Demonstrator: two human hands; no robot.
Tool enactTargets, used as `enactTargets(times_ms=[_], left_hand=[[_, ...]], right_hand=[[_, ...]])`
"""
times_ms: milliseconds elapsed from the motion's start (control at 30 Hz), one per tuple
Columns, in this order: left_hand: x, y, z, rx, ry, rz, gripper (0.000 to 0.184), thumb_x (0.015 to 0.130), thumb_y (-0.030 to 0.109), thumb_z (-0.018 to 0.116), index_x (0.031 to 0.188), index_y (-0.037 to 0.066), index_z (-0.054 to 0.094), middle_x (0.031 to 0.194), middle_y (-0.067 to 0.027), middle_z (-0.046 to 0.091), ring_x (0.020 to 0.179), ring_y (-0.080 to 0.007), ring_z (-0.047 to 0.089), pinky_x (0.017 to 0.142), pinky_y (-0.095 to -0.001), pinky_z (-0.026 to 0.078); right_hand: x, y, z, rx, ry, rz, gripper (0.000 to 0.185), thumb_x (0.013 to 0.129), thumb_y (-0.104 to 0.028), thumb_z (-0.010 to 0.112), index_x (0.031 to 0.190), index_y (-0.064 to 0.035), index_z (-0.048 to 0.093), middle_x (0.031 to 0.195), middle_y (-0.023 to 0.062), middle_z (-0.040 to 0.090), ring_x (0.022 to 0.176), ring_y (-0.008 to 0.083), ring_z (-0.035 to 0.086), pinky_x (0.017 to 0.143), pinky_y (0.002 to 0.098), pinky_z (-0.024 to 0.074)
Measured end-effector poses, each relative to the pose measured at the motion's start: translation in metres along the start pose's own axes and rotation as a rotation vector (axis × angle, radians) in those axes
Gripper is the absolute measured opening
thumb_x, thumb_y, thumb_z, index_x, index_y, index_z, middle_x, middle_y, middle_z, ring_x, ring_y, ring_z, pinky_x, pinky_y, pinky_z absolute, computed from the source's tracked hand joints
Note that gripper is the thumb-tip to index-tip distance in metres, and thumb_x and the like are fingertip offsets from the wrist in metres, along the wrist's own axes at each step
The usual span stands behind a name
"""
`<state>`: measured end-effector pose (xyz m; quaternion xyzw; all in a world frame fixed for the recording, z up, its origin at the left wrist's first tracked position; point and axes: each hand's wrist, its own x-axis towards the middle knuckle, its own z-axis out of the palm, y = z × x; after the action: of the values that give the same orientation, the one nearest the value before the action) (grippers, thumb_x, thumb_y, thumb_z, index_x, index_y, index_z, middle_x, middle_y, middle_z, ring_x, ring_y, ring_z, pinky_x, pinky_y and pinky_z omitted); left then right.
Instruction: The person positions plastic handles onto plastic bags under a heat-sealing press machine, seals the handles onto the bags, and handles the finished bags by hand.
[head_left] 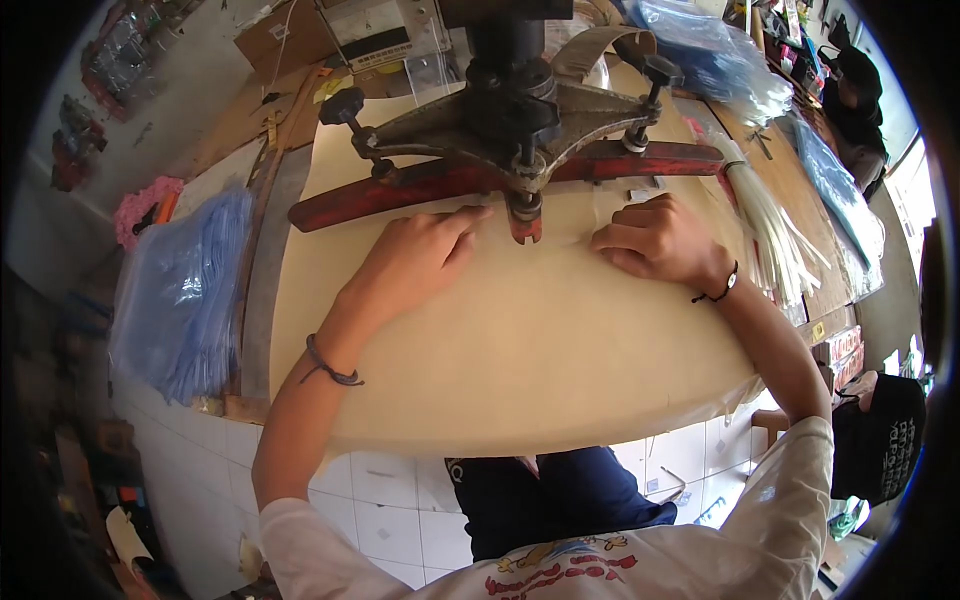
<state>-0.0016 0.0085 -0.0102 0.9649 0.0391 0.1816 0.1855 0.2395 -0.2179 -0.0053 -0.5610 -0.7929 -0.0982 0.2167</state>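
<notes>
A cast-metal clamp frame (590, 112) with black screw knobs carries a long, worn red bar (400, 192) across a cream sheet (540, 340). In front of the bar, my left hand (425, 250) rests on the sheet with its index finger stretched towards the notched red tab (526, 226). Its thumb stands apart; its other fingers are partly hidden. To the right of the tab, my right hand (655, 238) is closed, its fingers curled down against the sheet. Whatever may be inside those fingers is hidden. A faint shiny, clear patch shows near the tab.
Stacked bluish clear plastic bags (185, 295) lie at the left; more plastic bags (715, 55) are at the back right. White strips (765, 225) hang together at the right. A cardboard box (285, 40) stands behind. Another person (855, 90) is at the far right.
</notes>
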Motion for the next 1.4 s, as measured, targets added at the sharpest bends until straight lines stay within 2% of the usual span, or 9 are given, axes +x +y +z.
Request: enactTargets(times_ms=[133,233,433,533,733,833,933,1233,1400], left_hand=[[0.0,0.002,-0.003,-0.011,-0.036,-0.007,0.035,0.095,0.01,0.059,0.129,0.009,0.065,0.064,-0.0172,0.057,0.054,-0.0313,0.054,0.057,-0.0414,0.045],[0.002,0.011,-0.012,0.001,-0.108,-0.086,0.034,0.093,0.012,0.057,0.125,0.006,0.066,0.077,-0.0221,0.067,0.07,-0.0391,0.066,0.069,-0.0458,0.055],[0.001,0.009,-0.015,-0.019,-0.118,-0.103,0.036,0.093,0.014,0.058,0.127,0.007,0.065,0.076,-0.0217,0.067,0.069,-0.04,0.065,0.069,-0.0467,0.054],[-0.002,0.0,-0.007,-0.028,-0.037,-0.003,0.034,0.092,0.009,0.062,0.126,0.01,0.065,0.06,-0.0139,0.053,0.052,-0.0279,0.052,0.055,-0.0398,0.042],[-0.001,-0.001,-0.011,-0.11,-0.082,-0.064,0.011,0.086,0.005,0.065,0.095,0.004,0.059,0.055,-0.0096,0.05,0.048,-0.0236,0.049,0.051,-0.0372,0.039],[0.001,0.004,-0.018,-0.065,-0.187,-0.136,0.011,0.087,0.01,0.063,0.097,0.005,0.059,0.066,-0.0135,0.064,0.06,-0.0313,0.064,0.059,-0.0401,0.05],[-0.001,-0.002,-0.012,-0.114,-0.123,-0.057,0.012,0.085,0.005,0.066,0.094,0.005,0.058,0.054,-0.0086,0.048,0.047,-0.0219,0.046,0.05,-0.0359,0.039],[-0.005,0.0,-0.015,-0.143,-0.14,-0.053,0.031,0.086,0.016,0.071,0.067,0.001,0.052,0.052,-0.0098,0.047,0.045,-0.0233,0.043,0.049,-0.0354,0.036],[-0.002,-0.002,-0.024,-0.078,-0.316,0.006,0.034,0.087,0.02,0.071,0.065,0.0,0.054,0.052,-0.0106,0.046,0.046,-0.0234,0.044,0.05,-0.0363,0.037]], right_hand=[[-0.001,0.001,0.001,-0.021,0.022,-0.01,0.011,0.079,-0.008,0.072,0.089,-0.0114,0.069,0.071,0.0053,0.065,0.063,0.0249,0.066,0.056,0.0392,0.0517],[0.0,0.001,0.001,-0.03,0.034,-0.005,0.007,0.08,-0.007,0.07,0.086,-0.0118,0.068,0.069,0.0051,0.065,0.06,0.0245,0.066,0.055,0.0388,0.0515],[0.0,0.001,0.001,-0.02,0.045,-0.002,0.005,0.081,-0.008,0.069,0.083,-0.0117,0.067,0.066,0.0048,0.064,0.057,0.0251,0.064,0.052,0.0383,0.0502],[-0.001,0.001,0.002,-0.016,0.048,-0.001,0.005,0.081,-0.008,0.069,0.082,-0.0118,0.067,0.065,0.0044,0.064,0.056,0.0251,0.064,0.051,0.0379,0.0497],[-0.002,0.002,0.002,-0.023,0.046,0.002,0.006,0.081,-0.007,0.068,0.081,-0.0125,0.067,0.063,0.004,0.063,0.055,0.0239,0.064,0.051,0.0374,0.0494],[-0.002,0.003,0.002,-0.018,0.05,-0.003,0.005,0.082,-0.008,0.068,0.081,-0.0126,0.066,0.063,0.0036,0.063,0.056,0.0232,0.064,0.051,0.0372,0.0495],[-0.001,0.001,-0.001,-0.014,0.04,-0.002,0.004,0.083,-0.009,0.068,0.082,-0.0125,0.066,0.066,0.0029,0.064,0.057,0.0226,0.064,0.052,0.037,0.0499],[0.0,0.003,-0.002,0.015,0.027,0.023,0.009,0.078,-0.004,0.069,0.08,-0.0125,0.068,0.065,0.0038,0.065,0.056,0.0241,0.065,0.052,0.037,0.0506],[-0.001,0.004,0.0,-0.009,0.036,0.015,0.009,0.078,-0.004,0.069,0.08,-0.0129,0.069,0.066,0.0034,0.066,0.056,0.0232,0.065,0.052,0.0364,0.0505]])
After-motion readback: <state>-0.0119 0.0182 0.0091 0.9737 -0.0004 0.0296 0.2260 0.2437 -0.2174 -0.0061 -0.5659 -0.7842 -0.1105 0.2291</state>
